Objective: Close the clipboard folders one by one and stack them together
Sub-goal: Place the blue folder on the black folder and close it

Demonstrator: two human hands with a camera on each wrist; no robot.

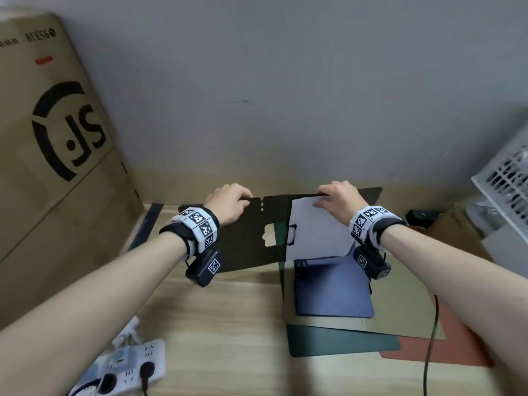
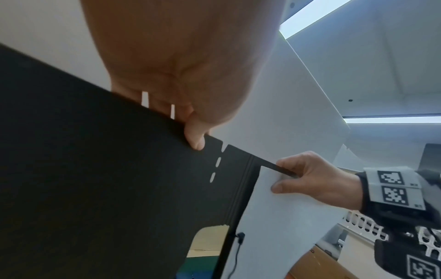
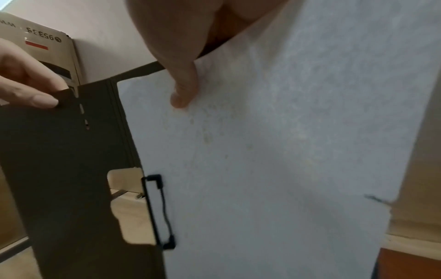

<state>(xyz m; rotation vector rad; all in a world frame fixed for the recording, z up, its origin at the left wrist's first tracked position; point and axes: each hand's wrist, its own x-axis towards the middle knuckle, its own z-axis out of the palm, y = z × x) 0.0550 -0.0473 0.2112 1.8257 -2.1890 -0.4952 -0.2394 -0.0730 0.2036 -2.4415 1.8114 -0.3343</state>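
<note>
A black clipboard folder (image 1: 251,238) (image 2: 107,188) (image 3: 59,169) stands open and raised off the table, its top edge toward the wall. My left hand (image 1: 230,202) (image 2: 190,130) pinches the top edge of its left cover. My right hand (image 1: 337,197) (image 3: 183,85) pinches the top edge of the right half, thumb on the white sheet (image 1: 317,232) (image 3: 274,151) clipped there. A black wire clip (image 3: 157,209) sits by the spine. Below lie closed folders, overlapping: blue (image 1: 334,290) on tan (image 1: 400,318), over dark green (image 1: 343,342) and red-brown (image 1: 445,347).
A large cardboard box (image 1: 51,132) stands at the left against the wall. A white power strip (image 1: 125,370) lies at the near left on the wooden table (image 1: 214,324). A white slotted basket (image 1: 505,178) is at the right. A dark cable (image 1: 431,338) crosses the folders.
</note>
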